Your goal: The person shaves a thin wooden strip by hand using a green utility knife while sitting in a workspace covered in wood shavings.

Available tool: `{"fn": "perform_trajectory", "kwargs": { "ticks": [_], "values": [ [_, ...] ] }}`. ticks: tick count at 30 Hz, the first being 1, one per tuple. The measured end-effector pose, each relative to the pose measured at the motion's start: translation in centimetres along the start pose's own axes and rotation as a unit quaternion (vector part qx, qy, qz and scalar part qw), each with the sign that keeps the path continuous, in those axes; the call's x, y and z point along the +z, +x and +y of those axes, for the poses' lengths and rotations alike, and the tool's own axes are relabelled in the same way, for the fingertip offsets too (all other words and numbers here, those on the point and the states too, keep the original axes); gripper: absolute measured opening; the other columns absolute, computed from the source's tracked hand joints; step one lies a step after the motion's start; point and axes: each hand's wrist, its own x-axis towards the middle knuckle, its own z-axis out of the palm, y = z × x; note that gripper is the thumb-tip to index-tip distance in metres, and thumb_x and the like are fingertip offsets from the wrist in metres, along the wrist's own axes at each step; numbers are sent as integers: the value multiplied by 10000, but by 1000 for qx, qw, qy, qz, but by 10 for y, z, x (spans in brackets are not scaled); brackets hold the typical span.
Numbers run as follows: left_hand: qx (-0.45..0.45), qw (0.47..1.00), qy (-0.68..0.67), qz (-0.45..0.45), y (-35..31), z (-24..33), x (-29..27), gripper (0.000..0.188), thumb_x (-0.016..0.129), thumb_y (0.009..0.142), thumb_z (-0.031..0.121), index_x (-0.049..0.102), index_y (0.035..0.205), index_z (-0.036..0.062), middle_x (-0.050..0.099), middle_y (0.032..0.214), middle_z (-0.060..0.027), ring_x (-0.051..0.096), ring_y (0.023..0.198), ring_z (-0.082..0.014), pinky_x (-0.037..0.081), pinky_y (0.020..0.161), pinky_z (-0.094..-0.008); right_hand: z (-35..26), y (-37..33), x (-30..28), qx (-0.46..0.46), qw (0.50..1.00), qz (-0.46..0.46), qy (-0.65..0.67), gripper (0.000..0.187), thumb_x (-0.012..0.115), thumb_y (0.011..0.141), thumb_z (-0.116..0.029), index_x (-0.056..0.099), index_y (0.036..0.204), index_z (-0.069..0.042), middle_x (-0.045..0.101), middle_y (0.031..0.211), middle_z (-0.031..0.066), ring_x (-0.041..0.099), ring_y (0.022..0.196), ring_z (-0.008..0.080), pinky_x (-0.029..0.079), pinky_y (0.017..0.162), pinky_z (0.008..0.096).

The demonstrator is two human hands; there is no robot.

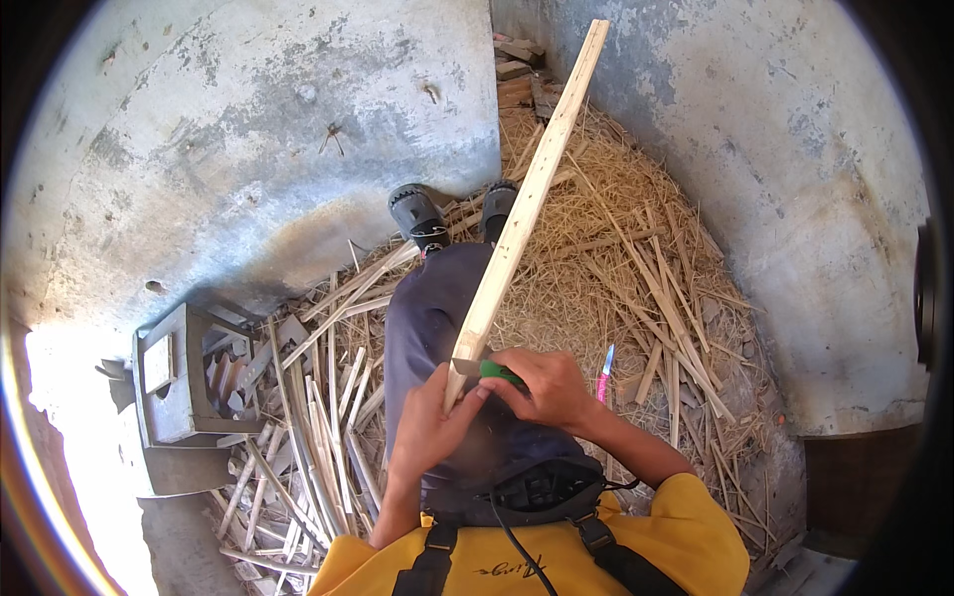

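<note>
A long, pale wooden strip [529,204] slants from my lap up toward the far wall, with small dark marks along its face. My left hand [427,422] is closed around its near end. Close beside it, my right hand [545,390] grips a small green-handled knife [500,372]. The flat metal blade reaches left from the handle and lies against the strip near my left thumb. How deep the edge sits in the wood, I cannot tell.
Loose wooden strips [338,397] heap at my left, beside a grey wooden stool [169,417] on its side. Straw and shavings [596,268] cover the floor ahead. A pink-handled knife [602,387] lies right of my right hand. Weathered walls [775,199] enclose this corner.
</note>
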Motion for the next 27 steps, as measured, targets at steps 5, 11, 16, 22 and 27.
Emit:
{"fn": "perform_trajectory", "kwargs": {
  "ticks": [5,11,16,22,27],
  "values": [
    [4,1000,12,14,0,4,8,185,737,1009,167,651,1027,4,603,665,-105,526,576,-161,429,562,-357,-2,-4,-6,5,999,0,-36,299,786,963,-295,721,1080,-27,764,943,120,749,731,315,575,606,399],
    [34,998,36,34,-1,1,10,181,707,1027,148,604,990,4,620,690,-187,625,593,-389,441,555,-431,0,-2,-2,-5,998,29,-64,294,765,976,-335,701,1074,-66,746,875,69,740,686,269,559,548,385],
    [44,996,72,43,0,-9,8,215,713,1022,154,568,965,5,627,696,-218,639,654,-463,434,552,-481,5,0,2,-1,997,24,-79,313,763,978,-363,706,1068,-69,757,895,72,745,694,267,556,543,384],
    [36,991,117,45,-2,-11,5,303,711,1030,213,522,929,-1,613,662,-267,622,655,-511,427,548,-552,10,11,0,6,995,56,-81,289,795,958,-325,736,1000,-45,767,883,103,740,679,290,553,564,381],
    [28,993,108,43,1,-13,3,333,707,1035,239,507,923,-2,613,659,-290,617,665,-532,430,550,-583,12,16,-1,8,995,44,-86,295,798,955,-336,739,989,-49,767,880,99,737,672,284,549,560,373]
  ]
}}
